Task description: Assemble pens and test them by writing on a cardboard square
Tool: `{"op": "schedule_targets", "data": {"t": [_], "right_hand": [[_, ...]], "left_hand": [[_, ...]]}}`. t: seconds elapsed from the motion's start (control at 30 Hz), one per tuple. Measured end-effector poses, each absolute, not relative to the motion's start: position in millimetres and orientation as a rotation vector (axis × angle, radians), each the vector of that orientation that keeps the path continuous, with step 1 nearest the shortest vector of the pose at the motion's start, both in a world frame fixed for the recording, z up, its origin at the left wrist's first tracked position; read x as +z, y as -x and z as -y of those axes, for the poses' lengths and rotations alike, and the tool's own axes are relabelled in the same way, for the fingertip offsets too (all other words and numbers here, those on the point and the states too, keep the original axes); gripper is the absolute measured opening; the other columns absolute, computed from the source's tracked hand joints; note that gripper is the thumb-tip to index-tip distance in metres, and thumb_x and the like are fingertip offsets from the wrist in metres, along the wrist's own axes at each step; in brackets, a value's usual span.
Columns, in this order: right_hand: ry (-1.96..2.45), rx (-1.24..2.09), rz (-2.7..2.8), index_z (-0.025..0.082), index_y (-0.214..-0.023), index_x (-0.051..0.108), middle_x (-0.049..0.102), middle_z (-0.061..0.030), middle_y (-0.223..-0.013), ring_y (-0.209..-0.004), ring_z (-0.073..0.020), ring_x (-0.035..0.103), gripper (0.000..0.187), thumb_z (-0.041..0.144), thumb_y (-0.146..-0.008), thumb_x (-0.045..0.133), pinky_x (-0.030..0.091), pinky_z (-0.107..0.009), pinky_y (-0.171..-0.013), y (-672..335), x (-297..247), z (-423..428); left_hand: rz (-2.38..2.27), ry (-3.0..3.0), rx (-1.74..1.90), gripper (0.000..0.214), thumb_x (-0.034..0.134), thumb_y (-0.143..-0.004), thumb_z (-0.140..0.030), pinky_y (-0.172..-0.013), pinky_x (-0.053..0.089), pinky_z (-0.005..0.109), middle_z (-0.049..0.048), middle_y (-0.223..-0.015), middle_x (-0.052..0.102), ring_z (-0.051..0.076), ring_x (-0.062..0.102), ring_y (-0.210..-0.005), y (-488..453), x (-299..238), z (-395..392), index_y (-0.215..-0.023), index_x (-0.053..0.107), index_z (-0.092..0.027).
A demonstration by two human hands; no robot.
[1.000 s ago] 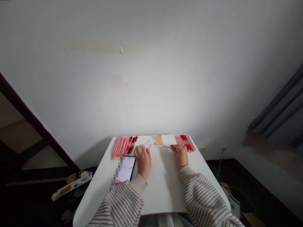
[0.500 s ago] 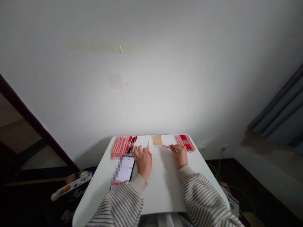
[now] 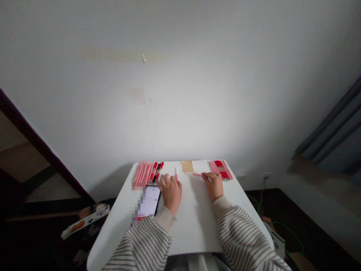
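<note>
Near the middle of the white table (image 3: 194,222), my left hand (image 3: 171,194) has its thumb and forefinger closed on a slim pink-and-white pen part (image 3: 176,174), its white end pointing to the wall. The other fingers are curled and spread beside a phone (image 3: 150,201). My right hand (image 3: 214,187) pinches a pink pen barrel (image 3: 197,174), which points left; its rear end is hidden by the fingers. The two pen pieces are apart.
Pink pens (image 3: 143,173) and red-and-black pens (image 3: 156,171) lie in a row at the back left. Another group of pink and red pens (image 3: 220,170) sits at the back right. A tan paper square (image 3: 187,166) lies at the back edge, before the wall (image 3: 186,94).
The pen part in my left hand has tilted slightly to the left and stands more upright. My right hand and its pink barrel have hardly moved.
</note>
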State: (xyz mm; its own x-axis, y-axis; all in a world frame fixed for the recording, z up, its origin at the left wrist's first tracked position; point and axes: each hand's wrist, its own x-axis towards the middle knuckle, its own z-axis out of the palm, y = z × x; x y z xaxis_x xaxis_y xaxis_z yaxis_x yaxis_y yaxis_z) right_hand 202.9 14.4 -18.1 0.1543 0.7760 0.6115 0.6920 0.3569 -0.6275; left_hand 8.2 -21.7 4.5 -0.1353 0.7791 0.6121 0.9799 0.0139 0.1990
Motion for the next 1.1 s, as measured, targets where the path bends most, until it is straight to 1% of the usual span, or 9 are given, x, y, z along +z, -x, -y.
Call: {"op": "schedule_targets", "data": {"t": [0.17,0.33,0.47,0.53,0.6,0.67,0.73,0.97,1.1], "right_hand": [[1.362,0.087,1.561,0.021,-0.085,0.076,0.072,-0.007,-0.084,-0.089,-0.0249,0.051,0.043,0.052,-0.089,0.045,0.035,-0.037,-0.084,-201.5,-18.4,-14.2],[1.362,0.085,1.58,0.023,-0.084,0.076,0.072,-0.0077,-0.082,-0.087,-0.0248,0.053,0.042,0.051,-0.089,0.046,0.036,-0.039,-0.083,-200.5,-17.7,-13.9],[1.349,0.086,1.62,0.024,-0.085,0.076,0.072,-0.0071,-0.082,-0.086,-0.024,0.054,0.038,0.049,-0.089,0.047,0.036,-0.039,-0.083,-199.9,-18.3,-14.1],[1.335,0.097,1.636,0.024,-0.085,0.076,0.071,-0.0068,-0.079,-0.086,-0.0239,0.054,0.036,0.048,-0.088,0.048,0.038,-0.039,-0.082,-199.1,-19.2,-14.3],[1.323,0.117,1.657,0.025,-0.086,0.076,0.07,-0.0067,-0.075,-0.085,-0.0237,0.053,0.034,0.046,-0.088,0.049,0.039,-0.038,-0.081,-198.3,-20.2,-14.5],[1.31,0.136,1.69,0.025,-0.086,0.076,0.069,-0.0063,-0.074,-0.085,-0.0234,0.053,0.032,0.044,-0.088,0.05,0.04,-0.037,-0.081,-197.5,-20.6,-14.3],[1.296,0.144,1.73,0.026,-0.087,0.076,0.07,-0.0057,-0.075,-0.087,-0.0231,0.053,0.029,0.043,-0.087,0.052,0.04,-0.037,-0.082,-196.8,-20.4,-13.9],[1.253,0.142,1.83,0.027,-0.088,0.075,0.069,-0.0056,-0.078,-0.089,-0.0229,0.052,0.024,0.039,-0.087,0.055,0.041,-0.038,-0.083,-194.8,-16.5,-10.9],[1.239,0.12,1.855,0.029,-0.089,0.075,0.069,-0.0052,-0.081,-0.089,-0.0229,0.051,0.021,0.037,-0.086,0.056,0.041,-0.038,-0.084,-194.5,-16.8,-10.6]], "left_hand": [[1.962,1.797,-0.843,0.025,0.041,-0.087,-0.029,-0.099,0.032,0.057,0.0162,-0.113,0.053,0.031,0.042,-0.115,-8.4,4.5,21.7,-0.088,0.059,-0.012],[1.944,1.79,-0.833,0.027,0.041,-0.088,-0.032,-0.098,0.032,0.057,0.0162,-0.113,0.053,0.032,0.042,-0.115,-8.0,5.7,22.7,-0.09,0.059,-0.012],[1.937,1.82,-0.866,0.027,0.042,-0.088,-0.033,-0.098,0.031,0.059,0.0148,-0.114,0.053,0.031,0.042,-0.114,-7.2,7.0,22.2,-0.094,0.061,-0.016],[1.918,1.875,-0.903,0.024,0.044,-0.088,-0.033,-0.099,0.029,0.061,0.0123,-0.118,0.053,0.031,0.041,-0.117,-6.8,7.0,21.4,-0.094,0.064,-0.021],[1.889,1.935,-0.947,0.02,0.047,-0.087,-0.032,-0.1,0.024,0.065,0.0081,-0.124,0.052,0.031,0.037,-0.121,-6.5,6.5,20.4,-0.088,0.066,-0.027],[1.877,1.974,-0.986,0.019,0.05,-0.086,-0.033,-0.101,0.019,0.068,0.0039,-0.129,0.052,0.032,0.034,-0.125,-6.3,6.3,19.7,-0.081,0.068,-0.03],[1.883,1.997,-1.014,0.017,0.054,-0.084,-0.034,-0.1,0.016,0.07,0.0016,-0.131,0.051,0.033,0.033,-0.126,-6.3,6.6,19.2,-0.078,0.07,-0.031],[1.886,2.042,-1.042,0.008,0.065,-0.076,-0.036,-0.098,0.021,0.069,-0.0001,-0.129,0.055,0.033,0.037,-0.121,-6.9,3.7,15.5,-0.077,0.073,-0.036],[1.906,2.064,-1.023,0.007,0.069,-0.072,-0.036,-0.098,0.02,0.069,0.0024,-0.129,0.054,0.034,0.037,-0.121,-7.3,0.0,13.4,-0.078,0.073,-0.034]]}}
